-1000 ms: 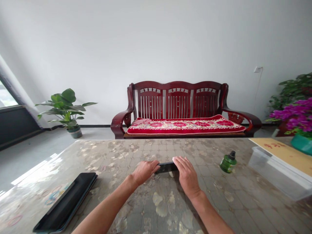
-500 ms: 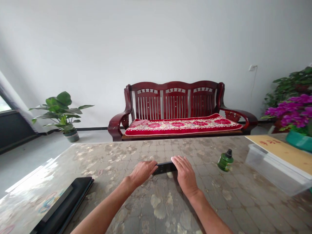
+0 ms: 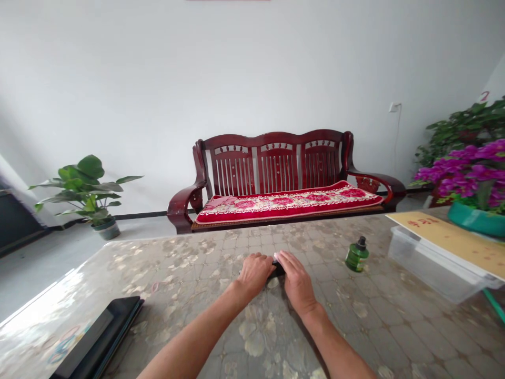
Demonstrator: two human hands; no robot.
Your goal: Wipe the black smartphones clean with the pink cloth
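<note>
A small flat black object (image 3: 278, 270), like a phone, lies on the patterned table (image 3: 221, 316) between my hands. My left hand (image 3: 254, 272) rests over its left part with fingers curled on it. My right hand (image 3: 296, 281) lies on its right end, fingers together and laid flat along it. Only a sliver of the black object shows between the two hands.
A green bottle with a black cap (image 3: 356, 255) stands to the right. A clear plastic box (image 3: 437, 263) with a yellow board on top sits at far right by purple flowers (image 3: 469, 171). A black tablet (image 3: 94, 342) lies at lower left. A red wooden bench (image 3: 276, 181) stands beyond the table.
My left hand has slid right over the black object and now covers most of it, so the hands are nearly touching. The camera has turned slightly right.
</note>
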